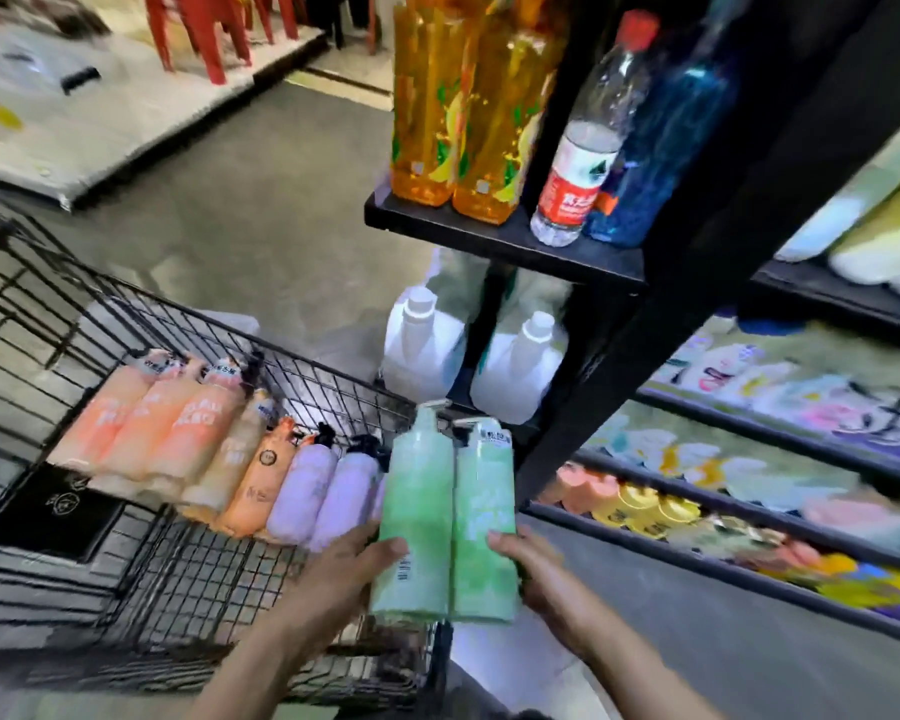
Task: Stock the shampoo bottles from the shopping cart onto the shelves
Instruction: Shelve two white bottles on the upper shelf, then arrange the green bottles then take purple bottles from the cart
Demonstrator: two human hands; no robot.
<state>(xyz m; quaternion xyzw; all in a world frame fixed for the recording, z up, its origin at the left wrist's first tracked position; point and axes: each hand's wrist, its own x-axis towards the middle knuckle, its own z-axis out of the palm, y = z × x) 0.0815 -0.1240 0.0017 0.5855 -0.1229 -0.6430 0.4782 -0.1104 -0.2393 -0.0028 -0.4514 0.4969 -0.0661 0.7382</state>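
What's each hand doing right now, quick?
Left hand: grips the left green shampoo bottle.
Right hand: grips the right green shampoo bottle.

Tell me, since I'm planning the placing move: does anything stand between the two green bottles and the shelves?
Nothing visible does. The left hand and right hand hold the two green bottles over the cart, with open air to the shelves at right.

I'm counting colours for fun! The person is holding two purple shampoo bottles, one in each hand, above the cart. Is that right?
Not quite. The two bottles are green, not purple: the left hand holds one green bottle and the right hand the other green bottle, above the cart. The purple bottles lie in the cart. The head view shows it.
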